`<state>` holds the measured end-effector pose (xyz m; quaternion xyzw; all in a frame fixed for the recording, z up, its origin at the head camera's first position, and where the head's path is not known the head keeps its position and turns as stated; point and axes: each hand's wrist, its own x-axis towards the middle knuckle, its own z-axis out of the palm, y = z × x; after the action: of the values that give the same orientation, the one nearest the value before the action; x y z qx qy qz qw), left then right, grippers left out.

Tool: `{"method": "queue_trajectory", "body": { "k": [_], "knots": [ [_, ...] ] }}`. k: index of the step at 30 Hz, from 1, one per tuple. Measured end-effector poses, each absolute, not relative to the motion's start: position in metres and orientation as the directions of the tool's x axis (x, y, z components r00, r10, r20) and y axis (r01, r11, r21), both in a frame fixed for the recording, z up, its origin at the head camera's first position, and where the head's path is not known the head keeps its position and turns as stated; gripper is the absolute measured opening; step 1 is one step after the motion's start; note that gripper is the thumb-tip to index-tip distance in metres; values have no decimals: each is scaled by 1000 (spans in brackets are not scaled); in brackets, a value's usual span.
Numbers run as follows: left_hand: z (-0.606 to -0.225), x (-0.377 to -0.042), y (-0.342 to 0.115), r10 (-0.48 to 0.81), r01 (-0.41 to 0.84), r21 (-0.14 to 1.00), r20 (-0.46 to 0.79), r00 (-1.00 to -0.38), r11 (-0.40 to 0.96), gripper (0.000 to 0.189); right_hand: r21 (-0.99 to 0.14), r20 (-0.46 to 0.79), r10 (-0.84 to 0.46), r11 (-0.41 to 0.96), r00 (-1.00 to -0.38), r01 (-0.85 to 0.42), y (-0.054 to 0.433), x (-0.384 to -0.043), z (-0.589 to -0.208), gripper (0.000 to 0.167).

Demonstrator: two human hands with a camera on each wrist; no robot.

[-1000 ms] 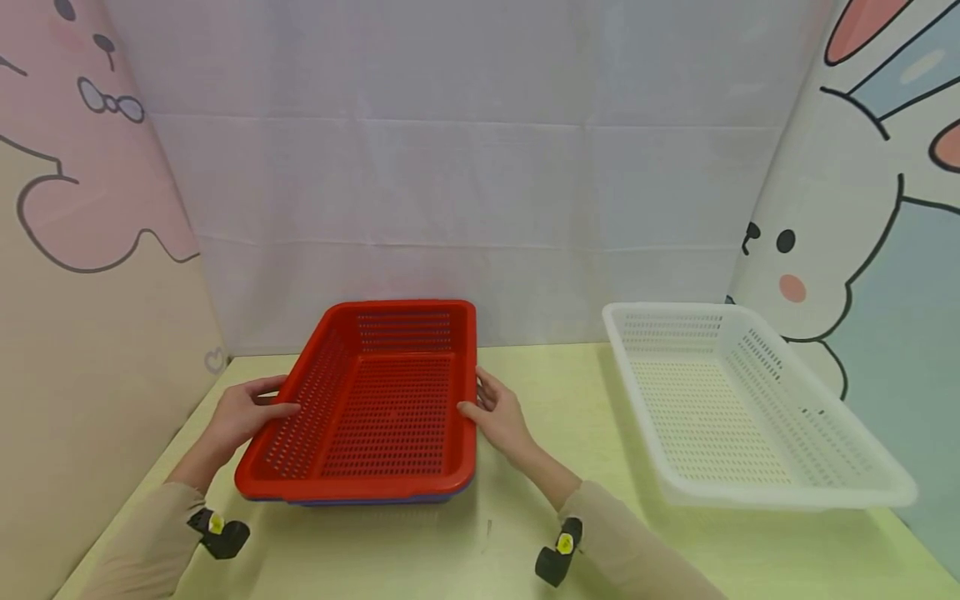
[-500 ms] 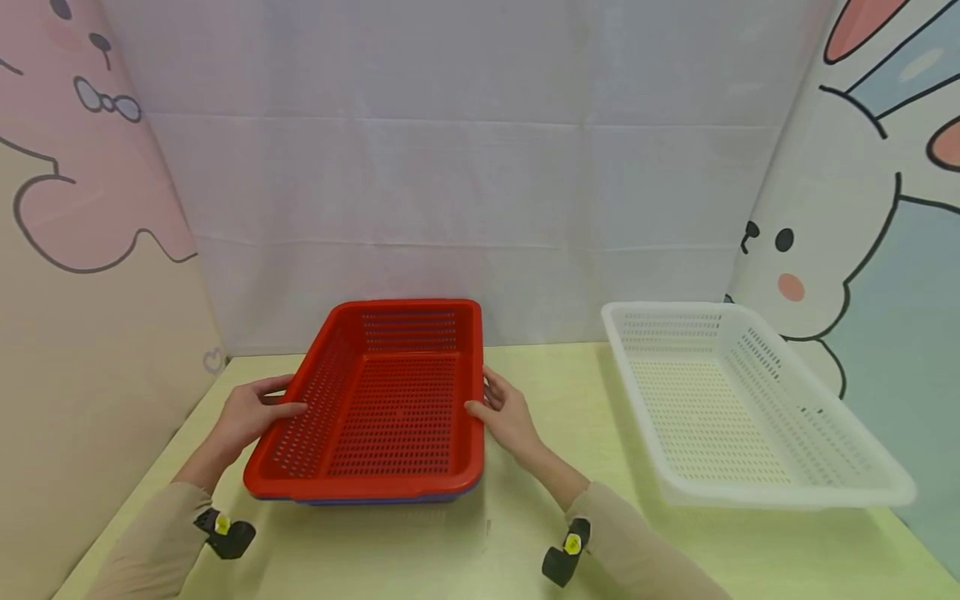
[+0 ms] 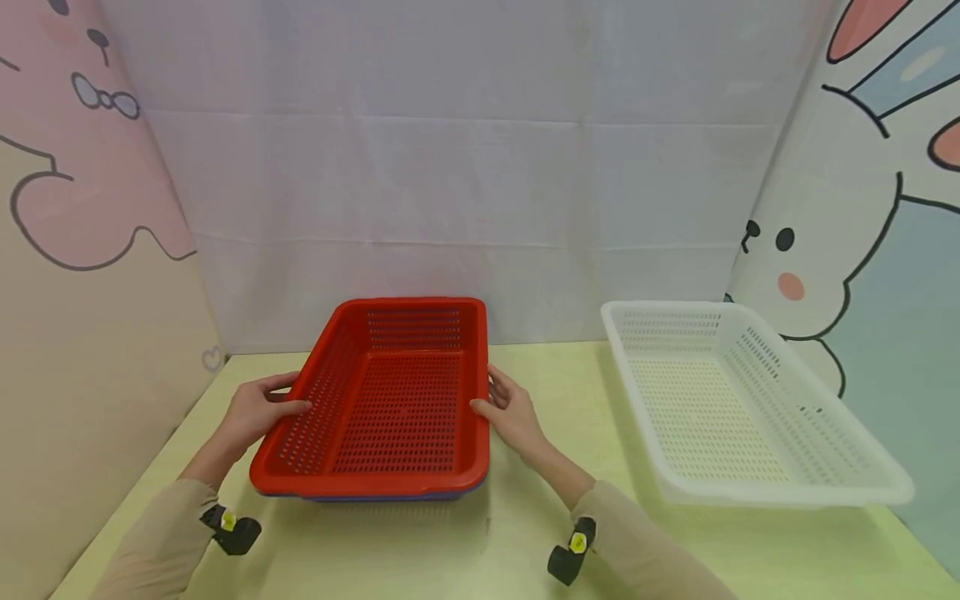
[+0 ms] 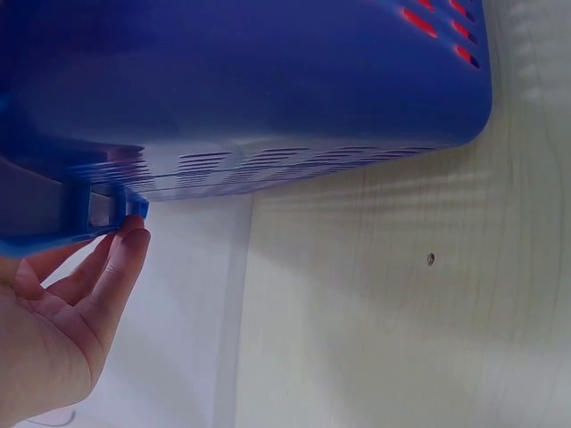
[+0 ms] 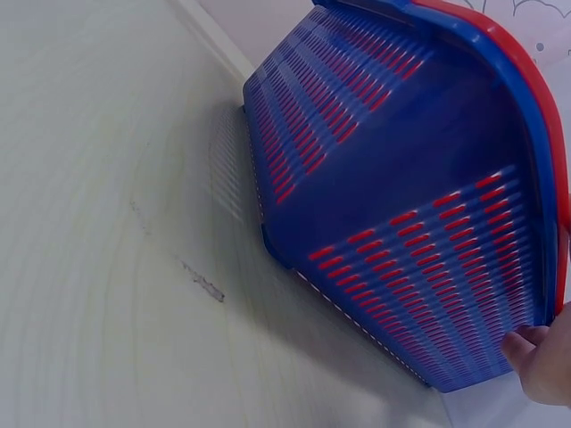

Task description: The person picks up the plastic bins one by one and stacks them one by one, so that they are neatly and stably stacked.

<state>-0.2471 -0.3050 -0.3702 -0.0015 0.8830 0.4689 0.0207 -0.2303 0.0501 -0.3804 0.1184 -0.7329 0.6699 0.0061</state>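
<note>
A red plastic basket [image 3: 371, 485] sits nested inside a blue basket [image 5: 401, 147], with slotted walls on both. From the head view only a thin strip of the blue one shows beneath the red rim. My left hand [image 3: 258, 410] grips the stack's left rim, its thumb over the red edge. On the opposite rim my right hand [image 3: 514, 419] holds in the same way. Fingers of the left hand [image 4: 76, 308] reach under the blue rim in the left wrist view. Whether the stack's bottom touches the table is unclear.
A white slotted basket [image 3: 787, 497] stands on the right side of the pale yellow-green table [image 3: 555, 375]. White sheeting [image 3: 465, 183] hangs behind the table. Walls with cartoon drawings close in the left and right sides.
The nested red and blue baskets have shifted a little to the right, and both hands have moved along with them. The white basket stays in place.
</note>
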Motion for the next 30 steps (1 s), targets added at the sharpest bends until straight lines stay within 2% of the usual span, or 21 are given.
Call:
{"method": "queue_trajectory", "body": {
  "k": [7,14,25,30],
  "knots": [
    [-371,-249,-302,20,-20,830,-37,-999,558,66,-981,169,-163,68,-972,-182,54,-230,-380,60],
    [-370,-250,-295,27,-22,838,-44,-999,545,66,-972,208,-147,81,-967,-221,60,-248,-406,61],
    [-373,-254,-298,38,-1,841,-25,-999,542,73,-974,208,-144,64,-968,-219,61,-248,-406,61],
    [-369,-251,-298,63,33,781,-8,-998,623,71,-968,204,-167,113,-965,-224,61,-238,-390,59]
  ]
}}
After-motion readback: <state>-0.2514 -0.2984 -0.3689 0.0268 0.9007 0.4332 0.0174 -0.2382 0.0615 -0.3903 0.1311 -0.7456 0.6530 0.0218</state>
